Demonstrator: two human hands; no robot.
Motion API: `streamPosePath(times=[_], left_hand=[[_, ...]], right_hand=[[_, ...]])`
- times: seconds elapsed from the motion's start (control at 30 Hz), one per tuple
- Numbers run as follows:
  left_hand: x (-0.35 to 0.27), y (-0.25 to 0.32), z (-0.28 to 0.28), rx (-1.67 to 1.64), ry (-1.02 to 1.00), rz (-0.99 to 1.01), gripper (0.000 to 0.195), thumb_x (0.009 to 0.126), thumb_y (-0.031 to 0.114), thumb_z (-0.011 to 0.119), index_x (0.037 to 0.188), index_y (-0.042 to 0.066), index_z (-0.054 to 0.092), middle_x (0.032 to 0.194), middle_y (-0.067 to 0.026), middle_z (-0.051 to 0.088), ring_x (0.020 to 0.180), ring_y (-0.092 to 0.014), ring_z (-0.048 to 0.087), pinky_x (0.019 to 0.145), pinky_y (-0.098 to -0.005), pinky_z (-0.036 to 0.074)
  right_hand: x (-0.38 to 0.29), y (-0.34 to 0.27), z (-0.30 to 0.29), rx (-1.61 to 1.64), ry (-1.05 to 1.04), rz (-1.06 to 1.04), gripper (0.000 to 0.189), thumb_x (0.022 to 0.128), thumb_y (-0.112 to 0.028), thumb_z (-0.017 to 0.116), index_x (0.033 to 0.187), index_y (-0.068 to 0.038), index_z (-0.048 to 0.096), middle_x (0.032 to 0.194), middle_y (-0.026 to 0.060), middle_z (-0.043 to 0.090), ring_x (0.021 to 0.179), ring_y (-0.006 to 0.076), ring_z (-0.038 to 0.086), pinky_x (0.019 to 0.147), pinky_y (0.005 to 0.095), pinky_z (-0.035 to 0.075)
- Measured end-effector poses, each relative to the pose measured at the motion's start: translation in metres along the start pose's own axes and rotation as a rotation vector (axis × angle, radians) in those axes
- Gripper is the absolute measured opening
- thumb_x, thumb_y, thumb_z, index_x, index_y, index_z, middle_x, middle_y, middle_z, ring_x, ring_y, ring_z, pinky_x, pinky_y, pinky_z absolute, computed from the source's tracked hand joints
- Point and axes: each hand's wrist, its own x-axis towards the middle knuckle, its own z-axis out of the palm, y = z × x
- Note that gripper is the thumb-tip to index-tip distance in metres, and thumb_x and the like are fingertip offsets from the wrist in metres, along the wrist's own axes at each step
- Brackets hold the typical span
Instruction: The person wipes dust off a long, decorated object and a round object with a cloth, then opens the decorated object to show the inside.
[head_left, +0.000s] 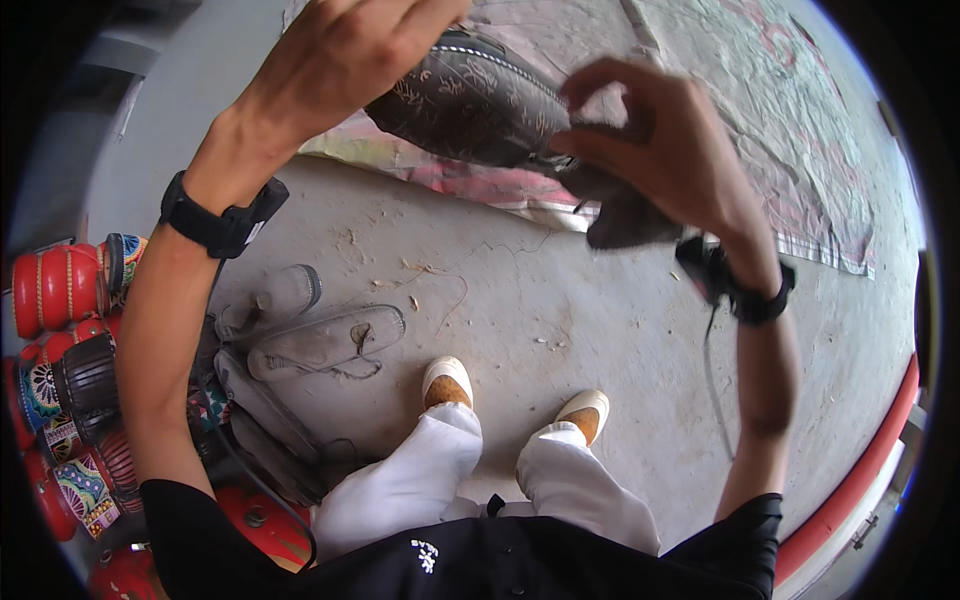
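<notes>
A dark padded soft case (480, 101) hangs in the air above the floor, printed with light markings and edged by a black-and-white trim along its top seam. My left hand (352, 56) grips its upper left side; the fingertips run out at the top of the view. At the narrower right end is my right hand (660, 139), blurred, its thumb and forefinger curled around the case. Below that palm hangs a dark, loose-looking part (630, 217), too blurred to make out. Both wrists carry strapped black devices.
Dusty grey soft cases (330, 341) lie on the concrete floor (517, 300) left of my feet. Several painted red drums (60, 289) are stacked beyond them. A creased printed sheet (735, 135) covers the floor ahead. A red tube-like edge (855, 495) curves along the right.
</notes>
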Motion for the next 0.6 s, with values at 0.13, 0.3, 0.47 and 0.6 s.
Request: streamPosePath(times=[0.13, 0.3, 0.47, 0.6], left_hand=[[0.003, 0.009, -0.009, -0.161, -0.048, -0.377, 0.008, 0.087, -0.003, 0.066, 0.091, -0.003, 0.059, 0.089, -0.019, 0.06, 0.076, -0.038, 0.066, 0.067, -0.041, 0.056], [-0.009, 0.043, 0.027, -0.698, -0.031, -0.929, 0.008, 0.101, 0.004, 0.064, 0.107, 0.0, 0.063, 0.095, -0.006, 0.069, 0.08, -0.014, 0.07, 0.069, -0.0268, 0.058], [-0.017, 0.106, 0.068, -0.789, 0.011, -0.851, 0.007, 0.103, 0.003, 0.059, 0.108, -0.001, 0.062, 0.09, -0.0056, 0.068, 0.079, -0.011, 0.065, 0.071, -0.0259, 0.052], [-0.029, 0.128, 0.068, -0.835, -0.048, -0.842, 0.007, 0.101, 0.001, 0.058, 0.107, -0.002, 0.06, 0.089, -0.0076, 0.067, 0.078, -0.012, 0.062, 0.071, -0.0285, 0.05]], right_hand=[[-0.04, 0.034, 0.067, 0.594, -0.129, 0.185, 0.054, 0.099, -0.048, 0.067, 0.125, -0.001, 0.069, 0.102, 0.0099, 0.075, 0.092, 0.0128, 0.067, 0.081, 0.0275, 0.054], [-0.063, 0.055, 0.161, 1.384, 0.061, 0.376, 0.077, 0.105, -0.062, 0.044, 0.149, 0.002, 0.047, 0.127, 0.0166, 0.069, 0.104, 0.0157, 0.069, 0.092, 0.0284, 0.056], [-0.051, 0.083, 0.167, 2.184, 0.132, 0.427, 0.087, 0.092, -0.08, 0.048, 0.114, 0.002, 0.067, 0.084, 0.0111, 0.075, 0.067, 0.0184, 0.072, 0.061, 0.0293, 0.062], [-0.055, 0.093, 0.159, 2.116, 0.147, 0.563, 0.071, 0.097, -0.071, 0.052, 0.112, -0.004, 0.069, 0.082, 0.0102, 0.074, 0.058, 0.0181, 0.069, 0.053, 0.028, 0.058]])
